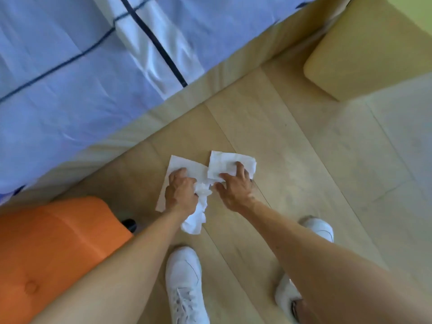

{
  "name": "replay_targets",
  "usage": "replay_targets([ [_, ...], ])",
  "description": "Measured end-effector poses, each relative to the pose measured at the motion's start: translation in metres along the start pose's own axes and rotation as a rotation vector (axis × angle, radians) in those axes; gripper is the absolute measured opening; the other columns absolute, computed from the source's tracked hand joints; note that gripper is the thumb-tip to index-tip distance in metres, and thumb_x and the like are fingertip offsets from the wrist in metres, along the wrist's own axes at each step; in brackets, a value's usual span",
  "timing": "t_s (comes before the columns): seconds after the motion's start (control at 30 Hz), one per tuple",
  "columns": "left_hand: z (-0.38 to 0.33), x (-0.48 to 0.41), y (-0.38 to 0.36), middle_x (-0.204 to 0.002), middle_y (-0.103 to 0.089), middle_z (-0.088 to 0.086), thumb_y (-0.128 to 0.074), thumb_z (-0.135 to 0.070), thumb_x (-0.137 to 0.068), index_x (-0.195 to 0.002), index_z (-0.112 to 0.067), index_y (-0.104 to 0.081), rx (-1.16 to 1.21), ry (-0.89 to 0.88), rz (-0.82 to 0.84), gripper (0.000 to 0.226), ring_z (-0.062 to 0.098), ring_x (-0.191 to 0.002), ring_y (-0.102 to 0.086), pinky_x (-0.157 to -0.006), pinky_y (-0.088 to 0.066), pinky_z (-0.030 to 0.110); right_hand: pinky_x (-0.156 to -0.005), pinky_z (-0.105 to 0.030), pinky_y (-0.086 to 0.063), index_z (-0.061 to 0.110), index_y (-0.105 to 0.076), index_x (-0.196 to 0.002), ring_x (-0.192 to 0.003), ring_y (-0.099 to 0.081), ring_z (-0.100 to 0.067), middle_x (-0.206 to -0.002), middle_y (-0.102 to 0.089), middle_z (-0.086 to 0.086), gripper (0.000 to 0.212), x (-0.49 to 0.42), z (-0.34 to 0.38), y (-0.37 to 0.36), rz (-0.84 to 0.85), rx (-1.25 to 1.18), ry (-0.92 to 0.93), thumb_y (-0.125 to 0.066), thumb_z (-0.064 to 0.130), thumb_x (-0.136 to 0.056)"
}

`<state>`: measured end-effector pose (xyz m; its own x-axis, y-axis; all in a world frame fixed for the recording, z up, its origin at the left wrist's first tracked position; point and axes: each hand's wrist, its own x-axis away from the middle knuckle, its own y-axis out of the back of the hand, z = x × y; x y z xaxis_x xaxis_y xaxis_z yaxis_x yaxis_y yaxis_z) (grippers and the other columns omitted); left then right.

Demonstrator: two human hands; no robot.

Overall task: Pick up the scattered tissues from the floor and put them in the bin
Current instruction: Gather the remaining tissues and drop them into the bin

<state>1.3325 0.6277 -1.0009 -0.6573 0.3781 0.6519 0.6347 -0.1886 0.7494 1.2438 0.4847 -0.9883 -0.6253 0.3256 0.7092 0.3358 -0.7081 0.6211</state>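
Two flat white tissues, one at left (181,166) and one at right (225,161), lie side by side on the floor (292,148), and a crumpled white tissue (198,216) hangs nearer the feet.

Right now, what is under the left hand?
A flat tissue on the floor, plus a crumpled tissue gripped in the left hand. The palm hides the rest.

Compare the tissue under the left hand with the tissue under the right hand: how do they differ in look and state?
The tissue under the left hand lies nearer the bed; the tissue under the right hand lies nearer the beige furniture. The left hand also grips a crumpled wad hanging below it, while the right hand presses spread fingers on its tissue, which lies flat. Both tissues are white and rest on the wooden floor, corners meeting.
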Motion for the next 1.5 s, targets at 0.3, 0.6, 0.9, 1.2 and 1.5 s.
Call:
replay_targets([
  [0.3,-0.010,-0.002,0.002,-0.105,-0.071,0.012,-0.069,-0.018,-0.084,-0.108,-0.009,-0.067,0.282,0.172,-0.034,0.026,0.033,-0.095,-0.067,-0.073,-0.051,0.036,-0.096,-0.035,-0.046,0.003,-0.071,-0.107,-0.120,-0.055,-0.023,-0.136,-0.052,-0.005,0.047,0.012,-0.018,0.010,-0.044,-0.438,-0.032,-0.044,0.041,-0.101],
  [0.6,-0.103,0.071,0.155,-0.084,-0.080,-0.004,-0.082,-0.010,-0.076,-0.086,-0.018,-0.076,1.344,0.190,0.122,0.015,0.014,-0.080,-0.077,-0.065,-0.058,0.026,-0.078,-0.049,-0.058,0.018,-0.069,-0.091,-0.084,-0.072,-0.022,-0.088,-0.075,-0.001,0.022,0.110,0.003,0.150,-0.119,-0.948,0.028,-0.073,0.031,-0.074],
  [0.9,-0.253,0.115,0.311,-0.099,-0.079,0.006,-0.081,-0.011,-0.078,-0.097,-0.013,-0.079,1.361,-0.213,0.399,0.020,0.019,-0.091,-0.076,-0.074,-0.059,0.028,-0.058,-0.019,-0.053,0.023,-0.049,-0.089,-0.066,-0.062,-0.004,-0.078,-0.064,0.014,0.033,0.167,-0.036,0.330,-0.498,-0.981,0.107,-0.076,0.015,-0.071],
  [1.2,-0.331,0.136,0.350,-0.114,-0.065,-0.006,-0.081,-0.037,-0.076,-0.127,-0.026,-0.058,1.239,-0.113,0.021,0.057,0.002,-0.103,-0.060,-0.075,-0.044,0.015,-0.061,-0.032,-0.057,0.012,-0.057,-0.115,-0.079,-0.068,-0.022,-0.096,-0.069,-0.002,0.050,0.115,-0.093,0.465,-0.770,-1.382,-0.302,-0.076,0.008,-0.070],
  [1.5,-0.286,0.158,0.325,-0.114,-0.067,0.005,-0.076,-0.027,-0.083,-0.121,-0.018,-0.061,1.305,0.047,-0.119,0.042,0.010,-0.105,-0.063,-0.075,-0.044,0.014,-0.092,-0.038,-0.048,0.008,-0.021,-0.149,-0.109,-0.054,-0.025,-0.131,-0.048,-0.006,0.080,0.046,-0.125,0.486,-0.522,-1.386,-0.535,-0.070,0.017,-0.087],
])
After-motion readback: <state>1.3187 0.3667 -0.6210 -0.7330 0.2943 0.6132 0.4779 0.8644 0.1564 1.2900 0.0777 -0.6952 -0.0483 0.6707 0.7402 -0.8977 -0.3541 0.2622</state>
